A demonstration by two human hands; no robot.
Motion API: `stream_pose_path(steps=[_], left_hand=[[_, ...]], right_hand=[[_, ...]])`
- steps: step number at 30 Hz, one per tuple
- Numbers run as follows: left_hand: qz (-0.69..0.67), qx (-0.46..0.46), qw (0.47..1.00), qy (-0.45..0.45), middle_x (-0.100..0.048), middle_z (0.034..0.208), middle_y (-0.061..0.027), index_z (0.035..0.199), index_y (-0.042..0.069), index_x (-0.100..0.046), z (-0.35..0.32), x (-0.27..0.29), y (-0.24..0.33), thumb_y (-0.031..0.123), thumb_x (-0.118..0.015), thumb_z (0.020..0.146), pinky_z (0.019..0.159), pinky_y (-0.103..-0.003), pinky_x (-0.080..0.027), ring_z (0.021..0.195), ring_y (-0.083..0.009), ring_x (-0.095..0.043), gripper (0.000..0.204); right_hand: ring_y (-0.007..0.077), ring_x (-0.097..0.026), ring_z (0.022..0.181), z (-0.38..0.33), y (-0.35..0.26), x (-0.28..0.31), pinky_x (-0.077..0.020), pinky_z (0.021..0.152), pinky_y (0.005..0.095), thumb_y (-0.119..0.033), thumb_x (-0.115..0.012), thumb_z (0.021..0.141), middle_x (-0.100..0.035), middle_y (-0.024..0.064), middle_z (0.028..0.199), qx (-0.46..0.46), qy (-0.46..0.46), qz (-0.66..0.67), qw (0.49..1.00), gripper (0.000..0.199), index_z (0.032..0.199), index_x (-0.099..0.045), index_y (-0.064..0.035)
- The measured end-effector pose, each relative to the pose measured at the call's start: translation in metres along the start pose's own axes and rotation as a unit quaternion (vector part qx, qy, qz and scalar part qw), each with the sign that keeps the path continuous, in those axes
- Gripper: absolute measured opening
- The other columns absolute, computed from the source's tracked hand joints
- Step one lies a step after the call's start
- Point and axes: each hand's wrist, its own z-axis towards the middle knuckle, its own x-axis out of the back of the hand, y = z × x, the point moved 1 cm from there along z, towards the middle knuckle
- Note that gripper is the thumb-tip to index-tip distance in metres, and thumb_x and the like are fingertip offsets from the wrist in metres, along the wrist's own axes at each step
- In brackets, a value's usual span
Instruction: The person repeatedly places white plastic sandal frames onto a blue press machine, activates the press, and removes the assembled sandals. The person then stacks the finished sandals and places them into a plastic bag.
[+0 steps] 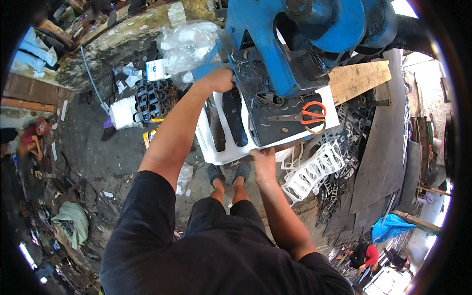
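Note:
A white sheet (228, 156) with long cut-out openings lies at the near left side of a blue press (275, 44), part of it under the press's black bed (268, 128). At the sheet's near edge my right hand (264, 162) is closed, pinching it from the front. My left hand (219, 80) is curled at the sheet's far end, beside the bed; what its fingers hold is hidden. Orange-handled scissors (307, 117) rest on the bed to the right, next to a curved metal band (316, 129). A dark oblong piece (269, 100) lies under the press head.
Clear plastic bags (189, 46) lie beyond my left arm, near a stack of dark strapped pieces (152, 101) and a white bundle (123, 113). Right of the press are a wooden board (361, 81), white cut-out scraps (314, 169) and large grey sheets (378, 162).

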Motion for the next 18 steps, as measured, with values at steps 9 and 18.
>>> stream_pose_path(steps=[9, 18], left_hand=[[0.058, 0.062, 0.996, 0.028, -0.066, 0.103, -0.0271, 0.093, -0.003, -0.068, -0.005, 0.005, 0.014, 0.003, -0.059, 0.079, 0.083, -0.048, -0.053, 0.098, -0.0414, -0.065, 0.018], [0.018, 0.010, 1.000, 0.013, -0.068, 0.104, -0.0230, 0.102, 0.004, -0.071, -0.003, 0.002, 0.001, 0.029, -0.079, 0.076, 0.085, -0.046, -0.052, 0.101, -0.0390, -0.064, 0.037]], right_hand=[[0.0457, -0.038, 0.121, 0.027, 0.037, -0.016, -0.0302, 0.105, 0.0504, -0.016, -0.082, 0.072, -0.041, 0.0313, 0.130, 0.143, 0.129, -0.239, 0.952, 0.082, 0.130, -0.034, 0.0162], [0.0433, -0.047, 0.114, 0.010, 0.005, -0.020, -0.0352, 0.100, 0.0472, -0.016, -0.081, 0.075, -0.052, 0.0292, 0.117, 0.146, 0.138, -0.275, 0.940, 0.066, 0.121, -0.044, 0.0145]])
